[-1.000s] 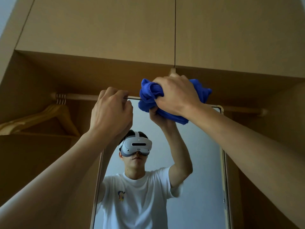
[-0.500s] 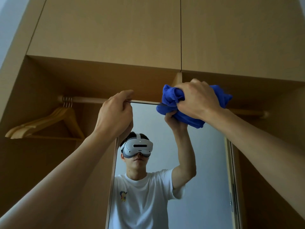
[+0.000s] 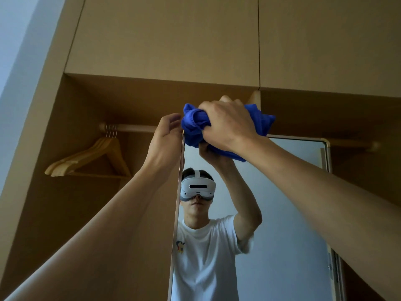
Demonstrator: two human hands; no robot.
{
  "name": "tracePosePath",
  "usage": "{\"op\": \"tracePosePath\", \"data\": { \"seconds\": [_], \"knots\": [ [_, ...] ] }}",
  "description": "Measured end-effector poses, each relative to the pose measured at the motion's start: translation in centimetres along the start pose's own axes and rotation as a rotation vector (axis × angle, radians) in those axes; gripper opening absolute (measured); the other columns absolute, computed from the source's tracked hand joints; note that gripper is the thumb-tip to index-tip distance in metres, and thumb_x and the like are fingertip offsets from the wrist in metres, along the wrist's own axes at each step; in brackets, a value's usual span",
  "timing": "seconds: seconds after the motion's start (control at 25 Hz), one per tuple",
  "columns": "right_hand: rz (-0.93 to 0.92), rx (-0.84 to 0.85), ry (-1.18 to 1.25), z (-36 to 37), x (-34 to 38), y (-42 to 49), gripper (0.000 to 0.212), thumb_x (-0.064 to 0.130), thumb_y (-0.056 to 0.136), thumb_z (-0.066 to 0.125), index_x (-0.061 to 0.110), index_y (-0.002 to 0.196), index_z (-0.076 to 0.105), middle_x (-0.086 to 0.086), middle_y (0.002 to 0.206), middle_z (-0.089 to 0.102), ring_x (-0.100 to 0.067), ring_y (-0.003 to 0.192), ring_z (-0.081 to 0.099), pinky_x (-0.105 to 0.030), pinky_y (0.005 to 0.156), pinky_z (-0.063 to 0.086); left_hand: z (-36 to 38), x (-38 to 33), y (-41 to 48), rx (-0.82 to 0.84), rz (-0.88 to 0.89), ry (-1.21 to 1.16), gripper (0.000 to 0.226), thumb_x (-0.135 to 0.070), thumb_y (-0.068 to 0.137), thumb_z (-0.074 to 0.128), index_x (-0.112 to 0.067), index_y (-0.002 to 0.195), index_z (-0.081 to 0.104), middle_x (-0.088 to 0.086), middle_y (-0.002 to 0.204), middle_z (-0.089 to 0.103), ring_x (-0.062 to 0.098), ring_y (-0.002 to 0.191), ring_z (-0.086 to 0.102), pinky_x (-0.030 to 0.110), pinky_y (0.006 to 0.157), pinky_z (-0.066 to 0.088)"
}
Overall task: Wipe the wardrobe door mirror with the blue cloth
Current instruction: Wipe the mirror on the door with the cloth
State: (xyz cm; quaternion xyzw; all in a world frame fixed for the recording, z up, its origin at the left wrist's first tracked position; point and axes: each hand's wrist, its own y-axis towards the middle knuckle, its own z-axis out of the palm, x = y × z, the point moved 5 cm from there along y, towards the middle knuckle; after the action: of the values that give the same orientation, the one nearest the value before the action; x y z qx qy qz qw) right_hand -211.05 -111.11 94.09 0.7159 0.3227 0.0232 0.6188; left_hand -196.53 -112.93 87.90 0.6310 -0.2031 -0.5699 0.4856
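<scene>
The wardrobe door mirror [image 3: 286,203] stands upright ahead of me, with a thin frame and rounded top corners. It reflects a person in a white T-shirt and a headset. My right hand [image 3: 227,124] is shut on a bunched blue cloth [image 3: 193,124] and presses it against the mirror's top left corner. My left hand [image 3: 167,137] grips the mirror door's top left edge, fingers curled over the frame, just left of the cloth.
Behind the door the open wardrobe shows a wooden rail [image 3: 130,128] with wooden hangers [image 3: 91,157] at the left. Closed upper cabinet doors [image 3: 165,38] run overhead. A pale wall [image 3: 19,40] lies at the far left.
The mirror door has swung so its left edge sits further right in view. My right hand and the cloth slid left along the top edge to the left corner, meeting my left hand.
</scene>
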Motion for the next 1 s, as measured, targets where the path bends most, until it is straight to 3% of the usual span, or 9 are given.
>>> {"op": "tracePosePath", "data": {
  "seconds": [0.16, 0.28, 0.36, 0.44, 0.52, 0.68, 0.84, 1.0],
  "knots": [
    [-0.053, -0.032, 0.052, -0.6, 0.9, -1.3, 0.032, 0.019, 0.086, 0.056, 0.021, 0.118, 0.059, 0.003, 0.102, 0.065, -0.024, 0.104, 0.051, -0.039, 0.088, 0.035, 0.0, -0.1, -1.2, 0.003, -0.01, -0.037, 0.051, -0.008, 0.1, 0.047, -0.028, 0.147, 0.045, -0.004, 0.134, 0.062, 0.021, 0.121, 0.063, 0.038, 0.094, 0.058],
    [-0.08, -0.087, 0.08, -1.9, 1.3, -3.9, 0.039, 0.021, 0.085, 0.061, 0.02, 0.124, 0.058, 0.003, 0.106, 0.067, -0.024, 0.102, 0.053, -0.039, 0.087, 0.038, 0.1, -0.9, -2.9, -0.022, 0.055, 0.069, 0.05, -0.012, 0.1, 0.047, -0.031, 0.147, 0.044, -0.009, 0.135, 0.06, 0.013, 0.122, 0.06, 0.039, 0.1, 0.055],
    [-0.038, -0.077, 0.131, -2.5, 1.0, -5.9, 0.037, 0.024, 0.085, 0.062, 0.019, 0.122, 0.059, 0.002, 0.101, 0.067, -0.023, 0.096, 0.055, -0.036, 0.078, 0.039, 0.3, -1.6, -4.6, -0.023, 0.142, 0.194, 0.049, -0.015, 0.099, 0.047, -0.03, 0.146, 0.046, -0.011, 0.14, 0.056, 0.004, 0.125, 0.055, 0.025, 0.104, 0.048],
    [0.033, -0.051, 0.195, -3.1, 0.3, -8.0, 0.037, 0.026, 0.085, 0.064, 0.02, 0.121, 0.06, 0.006, 0.095, 0.064, -0.02, 0.091, 0.056, -0.032, 0.07, 0.036, 0.6, -2.0, -6.4, -0.007, 0.203, 0.284, 0.047, -0.014, 0.098, 0.05, -0.029, 0.142, 0.05, -0.013, 0.136, 0.056, -0.009, 0.115, 0.054, 0.002, 0.091, 0.04],
    [0.1, -0.018, 0.232, -3.5, -0.7, -10.0, 0.038, 0.026, 0.084, 0.065, 0.023, 0.122, 0.059, 0.012, 0.091, 0.059, -0.016, 0.087, 0.056, -0.03, 0.066, 0.038, 1.2, -1.8, -7.8, 0.029, 0.203, 0.331, 0.045, -0.012, 0.098, 0.052, -0.029, 0.14, 0.054, -0.012, 0.129, 0.057, -0.02, 0.103, 0.051, -0.007, 0.078, 0.035],
    [0.238, 0.07, 0.295, -3.8, -2.4, -13.7, 0.041, 0.027, 0.082, 0.062, 0.028, 0.122, 0.055, 0.014, 0.082, 0.057, -0.016, 0.078, 0.056, -0.035, 0.066, 0.046, 3.0, -1.2, -10.3, 0.085, 0.184, 0.391, 0.043, -0.01, 0.099, 0.053, -0.026, 0.139, 0.057, -0.012, 0.125, 0.058, -0.026, 0.097, 0.049, -0.008, 0.077, 0.033],
    [0.354, 0.134, 0.444, -3.8, -4.1, -17.1, 0.035, 0.027, 0.083, 0.056, 0.027, 0.118, 0.056, 0.007, 0.085, 0.065, -0.017, 0.078, 0.062, -0.045, 0.073, 0.054, 5.4, -0.7, -13.1, 0.143, 0.159, 0.392, 0.044, -0.009, 0.096, 0.055, -0.027, 0.135, 0.06, -0.011, 0.126, 0.061, -0.003, 0.112, 0.056, 0.004, 0.086, 0.04],
    [0.489, 0.168, 0.581, -3.5, -6.0, -21.2, 0.022, 0.018, 0.086, 0.056, 0.033, 0.102, 0.057, 0.009, 0.079, 0.065, -0.007, 0.073, 0.063, -0.029, 0.065, 0.051, 7.9, -0.1, -15.7, 0.193, 0.134, 0.328, 0.047, -0.006, 0.098, 0.054, -0.028, 0.139, 0.056, -0.013, 0.128, 0.059, -0.008, 0.115, 0.054, 0.007, 0.094, 0.043]
  ]
}}
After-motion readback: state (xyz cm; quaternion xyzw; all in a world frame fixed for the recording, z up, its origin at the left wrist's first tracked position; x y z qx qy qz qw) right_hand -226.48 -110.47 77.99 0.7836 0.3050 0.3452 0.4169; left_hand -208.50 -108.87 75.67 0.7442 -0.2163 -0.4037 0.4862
